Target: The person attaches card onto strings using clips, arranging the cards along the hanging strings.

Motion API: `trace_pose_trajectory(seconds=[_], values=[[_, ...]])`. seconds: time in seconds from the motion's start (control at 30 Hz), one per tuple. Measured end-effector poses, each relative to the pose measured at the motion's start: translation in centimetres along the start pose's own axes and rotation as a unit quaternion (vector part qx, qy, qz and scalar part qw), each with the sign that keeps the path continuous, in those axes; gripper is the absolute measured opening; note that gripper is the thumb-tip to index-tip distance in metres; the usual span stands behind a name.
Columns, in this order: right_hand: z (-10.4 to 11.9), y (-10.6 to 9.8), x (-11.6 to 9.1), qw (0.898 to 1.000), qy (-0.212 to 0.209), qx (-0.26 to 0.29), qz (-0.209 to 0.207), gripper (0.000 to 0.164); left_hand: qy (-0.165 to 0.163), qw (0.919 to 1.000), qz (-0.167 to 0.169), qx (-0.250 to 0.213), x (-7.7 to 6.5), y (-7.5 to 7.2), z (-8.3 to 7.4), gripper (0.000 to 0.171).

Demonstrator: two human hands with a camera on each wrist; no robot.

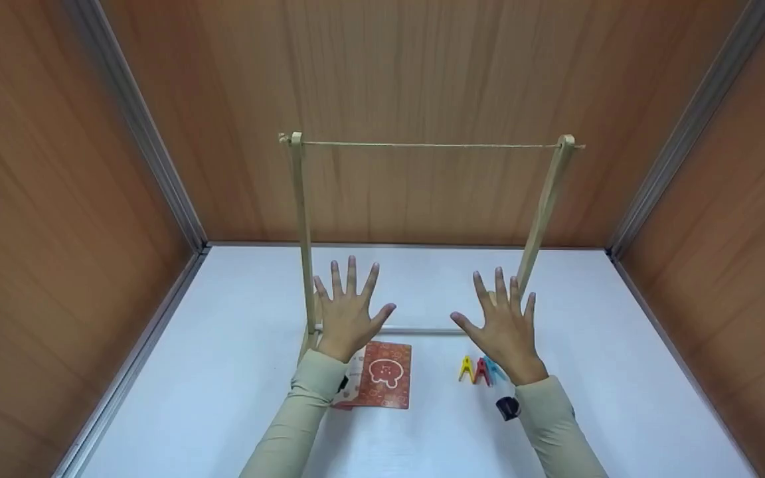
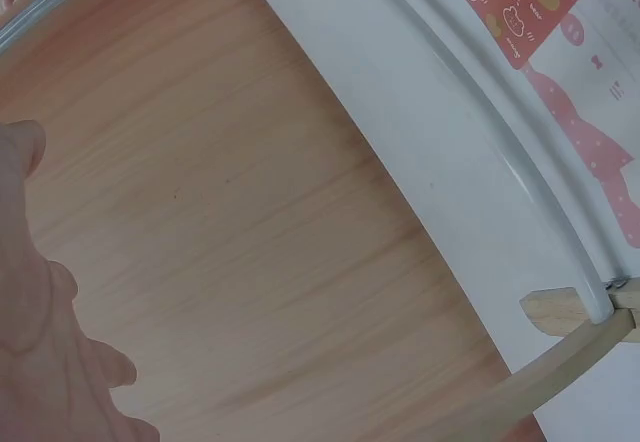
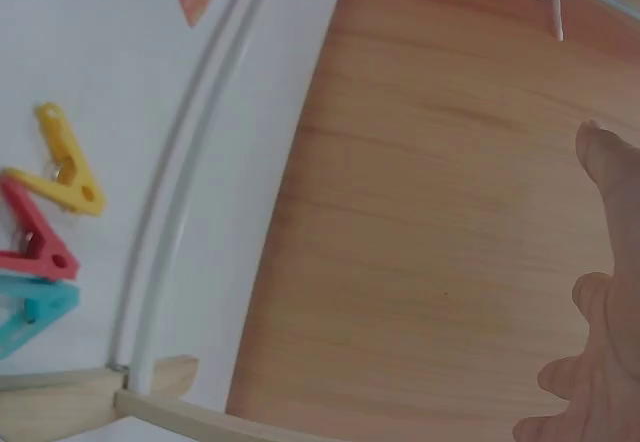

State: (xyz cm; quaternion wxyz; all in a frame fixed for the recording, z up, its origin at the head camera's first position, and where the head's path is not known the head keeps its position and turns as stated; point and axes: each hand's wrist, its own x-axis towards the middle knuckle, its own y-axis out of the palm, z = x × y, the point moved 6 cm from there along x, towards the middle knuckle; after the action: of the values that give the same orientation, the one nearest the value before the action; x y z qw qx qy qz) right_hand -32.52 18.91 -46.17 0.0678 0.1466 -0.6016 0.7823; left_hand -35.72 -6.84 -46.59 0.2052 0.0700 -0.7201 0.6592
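Both hands hover above the white table with fingers spread, and neither holds anything. My left hand [image 1: 348, 317] is in front of the left post of a wooden frame [image 1: 303, 232]; my right hand [image 1: 507, 328] is by the right post. A string [image 1: 429, 145] runs between the post tops, and a white bar joins them low down. Below and right of the left hand lie a red card with a bear outline [image 1: 386, 375] and a paler printed card [image 2: 605, 72], partly hidden by the sleeve. Near the right hand are a yellow clothespin [image 3: 70, 167], a red clothespin [image 3: 35, 237] and a blue clothespin [image 3: 35, 307].
Wood-grain panels [image 1: 422, 66] enclose the white table [image 1: 621, 398] at the back and both sides, with metal rails [image 1: 150, 133] at the corners. A small dark object [image 1: 507, 408] shows beside the right sleeve.
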Motion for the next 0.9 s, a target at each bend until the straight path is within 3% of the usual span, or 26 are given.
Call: trace_pose_trajectory(seconds=[0.2, 0.43, 0.57, 0.7, 0.9], values=[[0.2, -0.5, 0.2, 1.000, -0.006, 0.006, -0.007, 0.087, 0.001, 0.9999, -0.012, 0.000, 0.1, -0.2, 0.3, 0.080], [-0.4, -1.0, 0.0, 0.999, 0.005, 0.048, 0.003, 0.088, 0.004, 0.9997, -0.012, -0.019, 0.0, 0.0, 0.6, 0.079], [-1.3, -1.1, -0.2, 0.996, 0.018, 0.090, 0.002, 0.087, 0.004, 0.9978, 0.007, -0.066, 0.1, 0.3, 0.8, 0.076], [-2.4, -0.9, -0.3, 0.991, 0.035, 0.129, -0.004, 0.085, 0.002, 0.9879, 0.050, -0.147, 0.1, 1.4, 1.1, 0.072], [-4.1, 0.1, -0.9, 0.979, 0.069, 0.190, 0.013, 0.083, -0.012, 0.9651, 0.106, -0.239, -0.4, 3.6, 1.7, 0.069]])
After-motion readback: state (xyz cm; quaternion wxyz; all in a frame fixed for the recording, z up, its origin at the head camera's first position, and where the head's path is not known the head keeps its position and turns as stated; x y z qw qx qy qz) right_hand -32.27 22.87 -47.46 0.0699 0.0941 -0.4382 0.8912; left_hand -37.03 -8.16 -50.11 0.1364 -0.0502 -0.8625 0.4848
